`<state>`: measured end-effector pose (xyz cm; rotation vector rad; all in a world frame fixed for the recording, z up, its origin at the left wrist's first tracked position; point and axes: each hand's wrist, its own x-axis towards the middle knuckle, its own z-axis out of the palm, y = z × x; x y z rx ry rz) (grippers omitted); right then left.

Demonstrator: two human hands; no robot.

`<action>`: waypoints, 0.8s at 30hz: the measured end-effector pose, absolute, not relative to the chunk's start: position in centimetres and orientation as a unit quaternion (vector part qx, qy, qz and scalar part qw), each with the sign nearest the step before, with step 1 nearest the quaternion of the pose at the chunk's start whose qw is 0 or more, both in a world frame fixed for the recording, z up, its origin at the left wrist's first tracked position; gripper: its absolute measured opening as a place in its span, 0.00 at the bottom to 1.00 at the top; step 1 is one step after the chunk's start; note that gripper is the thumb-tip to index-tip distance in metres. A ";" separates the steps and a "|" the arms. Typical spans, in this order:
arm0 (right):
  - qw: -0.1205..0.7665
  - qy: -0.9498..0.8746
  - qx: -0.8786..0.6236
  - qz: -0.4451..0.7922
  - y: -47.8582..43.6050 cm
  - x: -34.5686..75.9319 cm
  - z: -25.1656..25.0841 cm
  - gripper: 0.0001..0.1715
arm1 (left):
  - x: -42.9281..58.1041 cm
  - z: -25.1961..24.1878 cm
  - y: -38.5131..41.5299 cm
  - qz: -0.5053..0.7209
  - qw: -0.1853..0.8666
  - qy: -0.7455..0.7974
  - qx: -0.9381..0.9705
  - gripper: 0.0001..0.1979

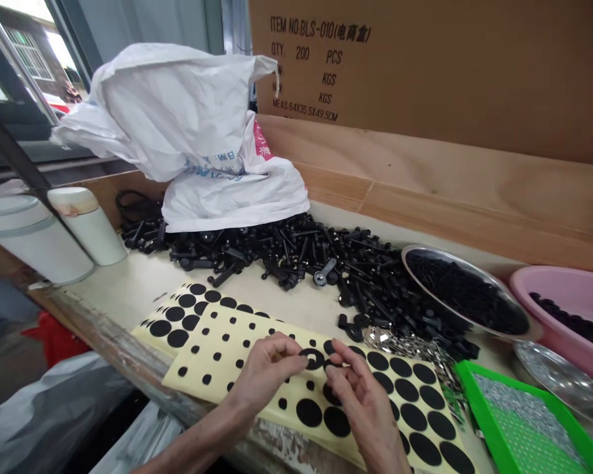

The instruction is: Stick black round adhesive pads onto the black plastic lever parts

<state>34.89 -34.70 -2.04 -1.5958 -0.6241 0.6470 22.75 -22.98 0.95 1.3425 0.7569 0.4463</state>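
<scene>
My left hand (269,368) pinches a black ring-shaped pad (312,359) with a pale hole in its middle. Close on the ring's right side is my right hand (363,401), thumb and fingers drawn together; what they hold, if anything, is hard to make out. Both hands are over a yellowish backing sheet (197,364). Small black dots cover its left part, and large black round pads (425,449) sit in rows on its right. A second sheet (148,336) with black discs lies partly under it, farther left.
Behind the sheets spreads a heap of black plastic parts (286,257) under a white sack (178,118). To the right are a metal bowl (474,276), a pink basin (548,276), small metal parts (420,349) and a green tray (489,421). Two pale cups (91,230) stand left.
</scene>
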 end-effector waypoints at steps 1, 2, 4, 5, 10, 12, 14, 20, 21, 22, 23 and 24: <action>0.604 -0.279 -0.686 0.294 -34.5 35.2 -2.1 0.22 | 22.9 1.2 -22.9 0.196 0.711 0.340 0.584 0.08; 0.597 -0.292 -0.682 0.305 -34.2 35.7 -2.1 0.19 | 22.9 1.4 -22.9 0.192 0.721 0.340 0.572 0.08; 0.586 -0.320 -0.678 0.308 -33.8 36.5 -2.1 0.17 | 23.1 1.8 -22.8 0.185 0.729 0.342 0.563 0.08; 0.584 -0.330 -0.678 0.299 -33.6 36.8 -2.1 0.17 | 23.2 1.9 -22.8 0.181 0.730 0.343 0.563 0.08; 0.592 -0.375 -0.701 0.134 -32.5 36.9 -1.4 0.13 | 24.7 1.6 -21.3 0.173 0.677 0.303 0.648 0.16; 0.597 -0.415 -0.687 0.011 -32.3 36.4 -1.1 0.09 | 25.8 1.1 -19.7 0.198 0.558 0.283 0.755 0.17; 0.597 -0.454 -0.654 -0.093 -32.4 36.2 -0.9 0.07 | 27.1 0.6 -17.3 0.222 0.367 0.290 0.855 0.14; 0.588 -0.417 -0.676 -0.154 -33.2 37.4 -0.9 0.05 | 30.1 -0.8 -10.6 0.194 0.169 0.265 0.929 0.21; 0.589 -0.408 -0.685 -0.130 -33.3 37.6 -0.9 0.04 | 30.2 -0.9 -10.3 0.190 0.167 0.252 0.934 0.21; 0.592 -0.403 -0.691 -0.105 -33.3 37.7 -0.9 0.05 | 30.1 -0.9 -10.3 0.189 0.168 0.238 0.938 0.20; 0.595 -0.399 -0.693 -0.083 -33.3 37.8 -1.0 0.06 | 29.9 -0.8 -10.5 0.189 0.171 0.224 0.941 0.19; 0.598 -0.395 -0.695 -0.064 -33.3 37.9 -1.1 0.07 | 29.5 -0.6 -11.0 0.191 0.175 0.213 0.942 0.18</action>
